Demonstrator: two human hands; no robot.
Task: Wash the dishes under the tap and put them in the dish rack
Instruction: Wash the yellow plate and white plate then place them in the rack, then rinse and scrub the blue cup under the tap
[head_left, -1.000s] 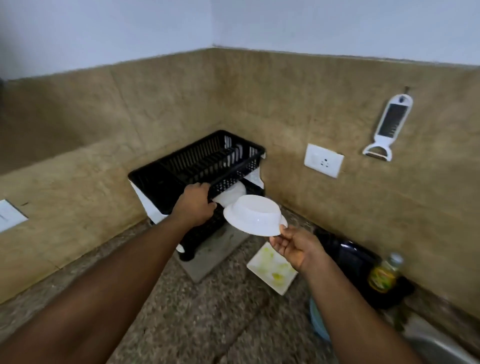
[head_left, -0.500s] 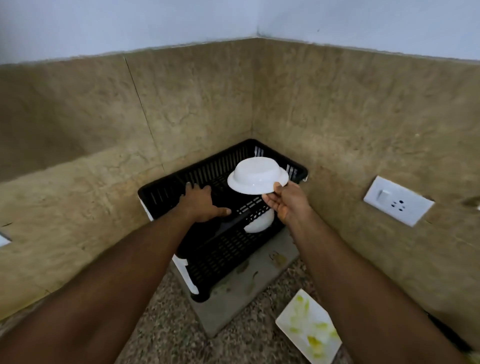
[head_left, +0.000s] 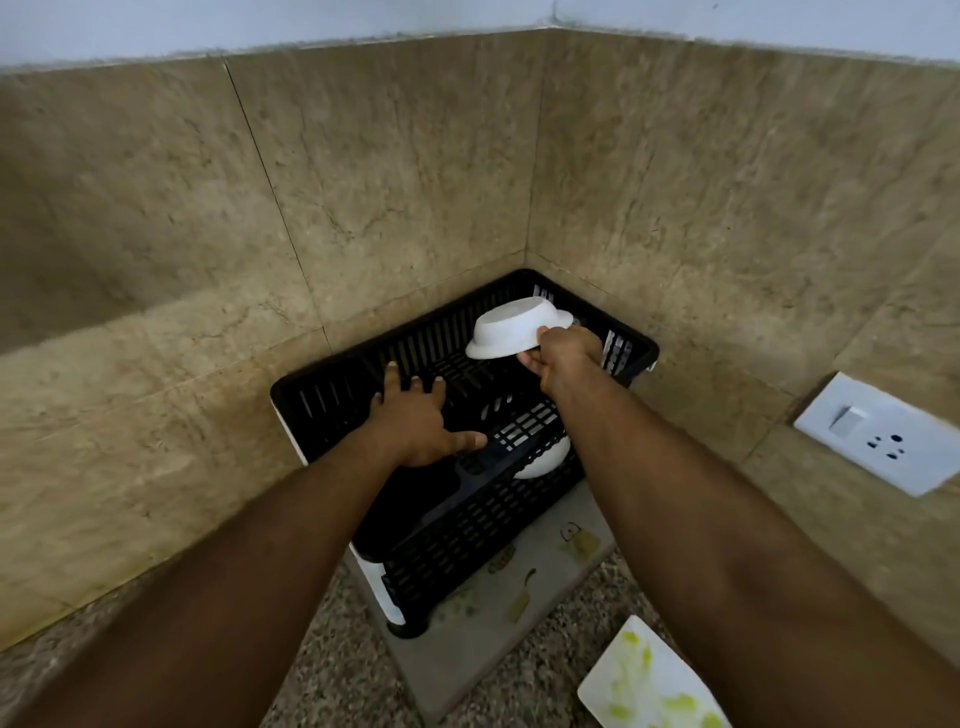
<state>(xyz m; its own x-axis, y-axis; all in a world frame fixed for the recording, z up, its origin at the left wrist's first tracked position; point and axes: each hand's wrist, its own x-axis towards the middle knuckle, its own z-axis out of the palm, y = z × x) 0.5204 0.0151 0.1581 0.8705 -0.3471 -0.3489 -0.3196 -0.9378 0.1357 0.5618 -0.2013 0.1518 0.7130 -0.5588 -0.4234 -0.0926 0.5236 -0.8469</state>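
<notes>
The black dish rack (head_left: 332, 400) stands in the corner of the tiled walls, a little to the 12 o'clock side of the picture's centre, on a grey mat (head_left: 545, 577) that carries small printed figures. The right hand (head_left: 563, 356) holds a white bowl (head_left: 514, 328) upside down and tilted above the upper tier of the rack, toward the rack's 1 o'clock corner. Its fingers are curled under the rim on the near side of the bowl and the thumb is on top, so the rim is pinched between them; the bowl seems not to touch the rack, but I cannot say this for sure. The left hand (head_left: 415, 421) lies flat at about 9 o'clock from the bowl, over the upper tier, with the fingers straight and spread apart and the thumb pointing toward 3 o'clock; it holds nothing. Below the upper tier, a second white bowl (head_left: 543, 460) is partly visible in the lower tier, under the right forearm. At 5 o'clock, on the speckled counter (head_left: 332, 675), lies a white square plate (head_left: 649, 686) with yellow-green smears on it. At 3 o'clock a white wall socket (head_left: 878, 434) sits on the tiles.
</notes>
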